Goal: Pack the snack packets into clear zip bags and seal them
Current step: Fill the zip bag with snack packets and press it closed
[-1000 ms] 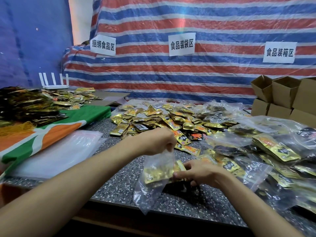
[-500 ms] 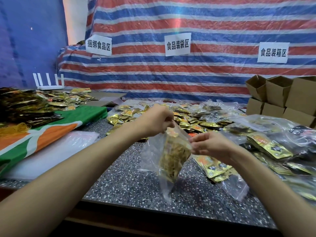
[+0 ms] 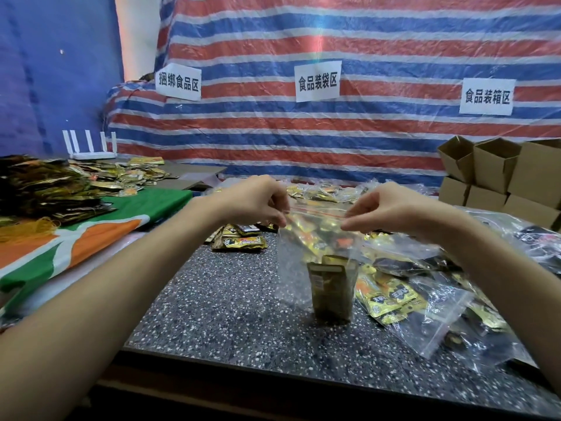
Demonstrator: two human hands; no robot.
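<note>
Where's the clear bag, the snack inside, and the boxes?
zip bag (image 3: 315,247), head view: clear wall under seal.
snack packet (image 3: 332,291), head view: its front.
cardboard boxes (image 3: 537,174), head view: one box's side.

**Setting:** makeshift food-packing workshop.
**Backdrop:** red, white and blue striped tarpaulin carrying three paper signs in Chinese: food bundling zone, food bagging zone, food boxing zone.
**Work surface:** speckled stone table.
**Stock:** loose snack packets heaped toward the far edge and the left side; filled zip bags piled along the right edge.
**Far right corner:** stacked cardboard boxes.
**Far left corner:** white device with aerials, probably a router.
</note>
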